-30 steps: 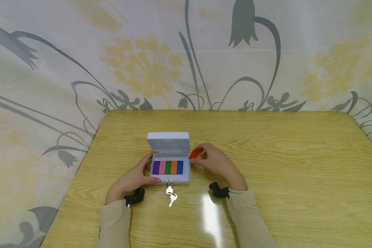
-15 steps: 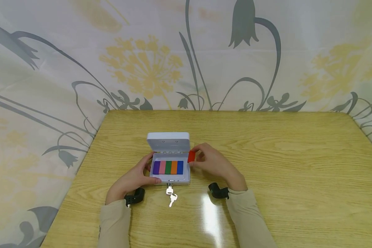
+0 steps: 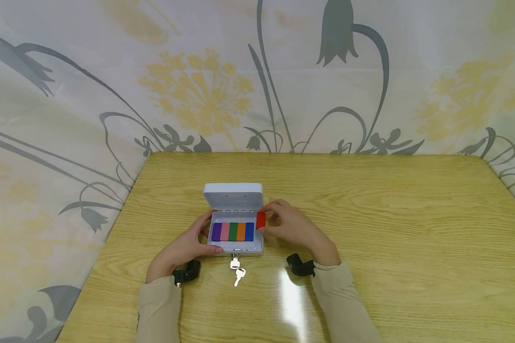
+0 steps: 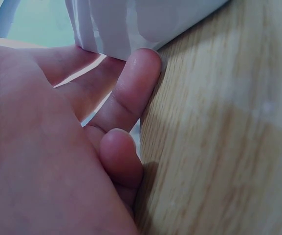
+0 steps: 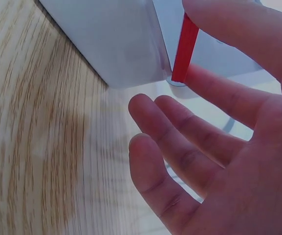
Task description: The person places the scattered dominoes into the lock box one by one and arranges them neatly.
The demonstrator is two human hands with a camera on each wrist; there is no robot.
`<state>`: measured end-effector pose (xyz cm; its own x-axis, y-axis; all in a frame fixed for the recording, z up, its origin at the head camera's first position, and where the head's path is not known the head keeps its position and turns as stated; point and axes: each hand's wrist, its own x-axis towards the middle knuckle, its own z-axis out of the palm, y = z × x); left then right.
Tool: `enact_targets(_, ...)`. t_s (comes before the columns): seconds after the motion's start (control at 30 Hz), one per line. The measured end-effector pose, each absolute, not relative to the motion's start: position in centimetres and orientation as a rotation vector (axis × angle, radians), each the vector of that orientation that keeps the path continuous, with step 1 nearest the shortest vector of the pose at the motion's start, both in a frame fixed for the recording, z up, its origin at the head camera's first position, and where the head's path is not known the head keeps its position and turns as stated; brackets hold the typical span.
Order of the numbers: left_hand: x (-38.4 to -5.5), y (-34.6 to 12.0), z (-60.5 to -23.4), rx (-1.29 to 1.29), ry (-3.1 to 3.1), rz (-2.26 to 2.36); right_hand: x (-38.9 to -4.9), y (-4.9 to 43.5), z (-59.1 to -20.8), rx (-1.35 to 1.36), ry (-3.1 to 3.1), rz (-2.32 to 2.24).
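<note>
A white lidded cash box (image 3: 258,246) stands with its lid (image 3: 233,188) raised at the back. Inside lies a row of several flat coloured blocks: purple, pink, green (image 3: 233,232), orange and blue. My left hand (image 3: 185,247) grips the box's left end, thumb at the front edge and fingers along the side. Between thumb and index finger, my right hand (image 3: 295,227) pinches a red block (image 3: 261,220) over the box's right rim, just right of the blue block (image 3: 249,232). In the right wrist view the red block (image 5: 184,49) appears edge-on, and the other fingers spread below it.
Two silver keys (image 3: 239,275) hang from the lock at the box's front onto the wooden table (image 3: 390,228). A black wrist mount (image 3: 301,265) sits on each wrist. Behind the table is a flower-patterned backdrop (image 3: 292,85).
My right hand has carried the red block left and slightly nearer, from beside the box to over its right rim, turning it upright. The left hand and box have stayed put.
</note>
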<state>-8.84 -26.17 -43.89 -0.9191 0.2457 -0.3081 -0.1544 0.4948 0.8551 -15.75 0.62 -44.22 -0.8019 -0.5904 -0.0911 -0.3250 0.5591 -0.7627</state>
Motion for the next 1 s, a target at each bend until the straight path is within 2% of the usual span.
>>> enact_targets(0.17,-8.4,-25.5,-42.1,0.076,2.353,1.393,-15.5,0.3,-43.9,-0.748,2.467,-1.089)
enact_targets(0.53,-8.4,-25.5,-42.1,0.092,2.393,1.361,-15.4,-0.4,-44.0,-0.753,2.516,-0.998)
enact_targets(1.0,-9.2,-26.8,-45.4,0.118,2.395,1.389,-15.2,-0.9,-44.1,-0.765,2.514,-0.955)
